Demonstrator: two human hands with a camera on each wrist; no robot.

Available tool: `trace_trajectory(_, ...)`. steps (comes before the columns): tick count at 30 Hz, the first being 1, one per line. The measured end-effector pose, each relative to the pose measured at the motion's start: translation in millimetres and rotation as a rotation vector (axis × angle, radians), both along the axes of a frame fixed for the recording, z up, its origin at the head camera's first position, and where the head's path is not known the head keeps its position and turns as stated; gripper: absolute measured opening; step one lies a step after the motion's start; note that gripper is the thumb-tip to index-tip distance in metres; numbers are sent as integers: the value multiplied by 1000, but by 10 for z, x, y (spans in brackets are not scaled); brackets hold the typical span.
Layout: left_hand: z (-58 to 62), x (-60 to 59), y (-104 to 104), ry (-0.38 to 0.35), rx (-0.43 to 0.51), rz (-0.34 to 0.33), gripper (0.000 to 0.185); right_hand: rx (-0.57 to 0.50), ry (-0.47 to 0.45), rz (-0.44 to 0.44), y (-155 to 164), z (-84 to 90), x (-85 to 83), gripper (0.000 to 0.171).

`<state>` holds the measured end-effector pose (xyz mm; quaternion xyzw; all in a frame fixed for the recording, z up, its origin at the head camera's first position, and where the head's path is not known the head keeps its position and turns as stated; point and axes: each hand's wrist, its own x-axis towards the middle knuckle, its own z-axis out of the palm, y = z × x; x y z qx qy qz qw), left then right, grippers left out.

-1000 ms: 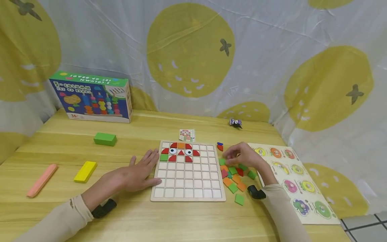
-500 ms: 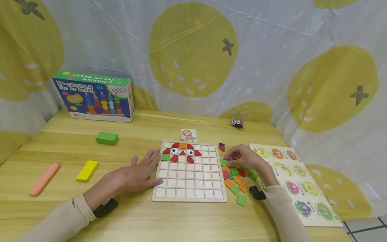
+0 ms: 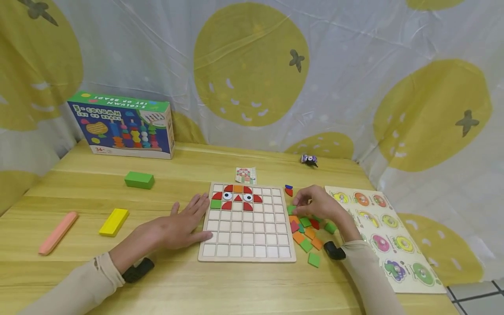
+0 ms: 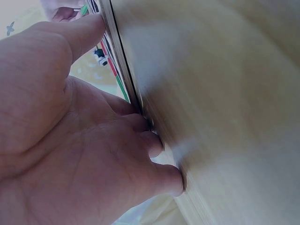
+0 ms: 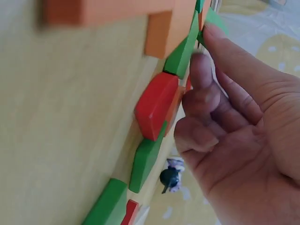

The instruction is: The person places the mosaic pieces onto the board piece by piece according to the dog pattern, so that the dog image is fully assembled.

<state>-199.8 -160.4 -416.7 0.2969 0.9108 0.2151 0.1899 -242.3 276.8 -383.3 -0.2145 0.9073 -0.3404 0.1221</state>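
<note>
A wooden grid board (image 3: 246, 258) lies in the middle of the table, with red, orange and green tiles and two eye tiles forming a face in its upper left cells. My left hand (image 3: 179, 227) rests flat, fingers spread, against the board's left edge; in the left wrist view its fingertips (image 4: 171, 180) meet the wood. To the right of the board, my right hand (image 3: 316, 203) pinches a green square tile (image 5: 216, 22) between thumb and forefinger. The other fingers are curled in. Below that hand lies a loose pile of green, orange and red tiles (image 3: 309, 234).
Behind the board lies a small picture card (image 3: 246, 175). A fruit puzzle board (image 3: 423, 286) is at the right. A bead-set box (image 3: 122, 127), a green block (image 3: 139, 180), a yellow block (image 3: 113, 222) and a pink stick (image 3: 58, 233) are on the left. A small dark toy (image 3: 309, 160) sits at the back.
The camera view has shifted slightly. My right hand stays at the green tile with almost no motion, and my left hand keeps its place on the board's edge.
</note>
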Motion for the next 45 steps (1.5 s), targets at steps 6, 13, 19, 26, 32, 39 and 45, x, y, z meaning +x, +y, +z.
trace_trajectory(6, 93, 42, 30, -10, 31, -2, 105, -43, 7, -6, 41, 66, 20, 4)
trace_trajectory(13, 164, 61, 46, -38, -15, 15, 103, -120, 23, 13, -57, 80, 5, 7)
trace_trajectory(19, 318, 137, 75, -49, 9, 12, 99, -134, 19, 13, -318, 124, 12, 5)
trace_trajectory(26, 260, 107, 51, -41, 28, 13, 101, -132, 6, 22, -647, 132, -30, 6)
trace_trajectory(32, 287, 117, 74, -53, 13, 9, 100, -95, 10, 12, -803, 97, -54, 5)
trace_trajectory(39, 313, 130, 102, -53, -5, 12, 97, -55, -2, -21, -897, 68, -87, 7)
trace_trajectory(45, 352, 155, 113, -46, -19, 22, 95, -28, -13, -44, -945, 62, -76, 5)
